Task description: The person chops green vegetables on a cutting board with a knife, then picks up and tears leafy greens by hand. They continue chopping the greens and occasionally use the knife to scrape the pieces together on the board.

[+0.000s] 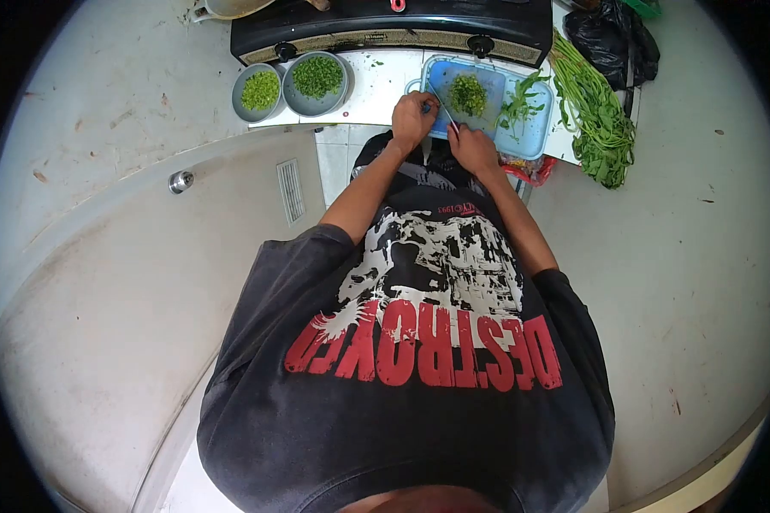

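My right hand [472, 149] is closed on the handle of a knife [446, 111], whose blade points up and left over the blue tray [535, 147]. At the tray's left edge my left hand [414, 118] is closed, its fingers bent near the blade; what they hold, if anything, is too small to make out. Chopped greens [468, 94] lie in a pile on a blue board [494, 86] in the tray. Leafy sprigs [520, 103] rest on the tray's right side.
Two grey bowls of chopped greens [259, 90] [317, 76] stand at the left. A black stove [385, 19] is behind the tray. A long bunch of greens [597, 128] and a black plastic bag [612, 41] lie at the right.
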